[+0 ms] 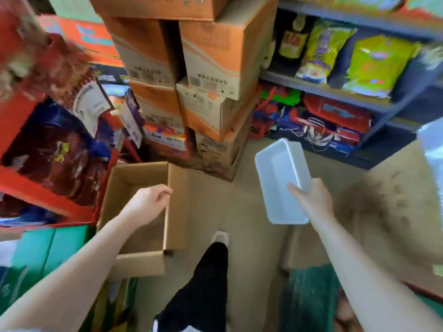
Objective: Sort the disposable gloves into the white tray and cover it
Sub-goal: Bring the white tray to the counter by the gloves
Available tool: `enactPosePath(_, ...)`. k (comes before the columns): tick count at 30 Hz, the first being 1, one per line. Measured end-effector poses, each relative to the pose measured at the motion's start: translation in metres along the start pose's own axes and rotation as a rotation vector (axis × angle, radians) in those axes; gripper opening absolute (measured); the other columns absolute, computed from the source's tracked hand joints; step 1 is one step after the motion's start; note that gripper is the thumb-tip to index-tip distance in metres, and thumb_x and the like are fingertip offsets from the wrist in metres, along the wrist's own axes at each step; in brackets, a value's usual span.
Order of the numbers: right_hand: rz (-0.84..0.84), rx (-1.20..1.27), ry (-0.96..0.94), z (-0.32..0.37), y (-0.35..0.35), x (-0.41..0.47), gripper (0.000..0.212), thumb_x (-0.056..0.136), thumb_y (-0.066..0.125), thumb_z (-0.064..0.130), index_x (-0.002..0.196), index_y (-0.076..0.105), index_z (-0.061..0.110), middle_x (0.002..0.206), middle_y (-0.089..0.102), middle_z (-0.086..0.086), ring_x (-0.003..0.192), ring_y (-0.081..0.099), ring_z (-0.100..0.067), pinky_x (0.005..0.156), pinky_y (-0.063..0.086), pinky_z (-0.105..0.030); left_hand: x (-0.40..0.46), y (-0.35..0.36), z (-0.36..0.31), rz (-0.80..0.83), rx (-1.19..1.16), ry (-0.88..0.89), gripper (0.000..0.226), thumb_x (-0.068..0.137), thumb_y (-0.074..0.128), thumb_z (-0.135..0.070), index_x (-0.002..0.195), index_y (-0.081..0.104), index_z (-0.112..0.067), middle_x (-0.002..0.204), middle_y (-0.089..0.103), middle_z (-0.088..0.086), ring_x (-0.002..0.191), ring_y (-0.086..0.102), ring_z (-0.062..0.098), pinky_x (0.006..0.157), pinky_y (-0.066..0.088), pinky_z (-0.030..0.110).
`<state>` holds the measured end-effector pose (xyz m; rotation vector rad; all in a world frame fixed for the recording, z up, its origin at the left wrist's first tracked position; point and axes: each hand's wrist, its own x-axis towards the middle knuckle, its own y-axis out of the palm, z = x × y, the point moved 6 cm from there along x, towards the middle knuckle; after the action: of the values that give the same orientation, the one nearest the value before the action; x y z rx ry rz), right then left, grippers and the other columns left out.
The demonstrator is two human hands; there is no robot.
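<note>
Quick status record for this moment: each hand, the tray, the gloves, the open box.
right hand: grips the white tray at its near end, held in the air
white tray: empty, no cover on it
left hand: fingers loosely curled over the open cardboard box, holding nothing
open cardboard box: on the floor, looks empty as far as visible
gloves: none visible
image: motion-blurred

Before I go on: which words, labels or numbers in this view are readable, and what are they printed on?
None can be read; the picture is motion-blurred.
Stacked brown and orange cardboard boxes: dark print and barcode-like labels, illegible.
Yellow-green snack bags on the grey shelf: logos blurred.
White paper tag on the red display at left: print too blurred.
White plastic tray gripped by the right hand: no marking visible.
Open brown cardboard box under the left hand: no print visible.
</note>
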<state>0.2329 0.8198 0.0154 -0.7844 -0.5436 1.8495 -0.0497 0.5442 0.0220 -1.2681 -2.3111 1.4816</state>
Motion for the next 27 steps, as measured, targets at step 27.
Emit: enactPosePath(27,-0.320,0.080,0.584,-0.046,-0.170,0.426,0.051,0.081,0.066,0.039,0.112,0.046,0.004,0.110,0.059,-0.016,0.097,0.058,-0.036,0.077,0.047,-0.038,0.526,0.077,-0.469,0.359,0.163,0.575,0.023,0.095,0.048,-0.016,0.114,0.061,-0.016,0.103,0.066,0.003,0.090,0.060,0.017,0.078,0.045,0.025)
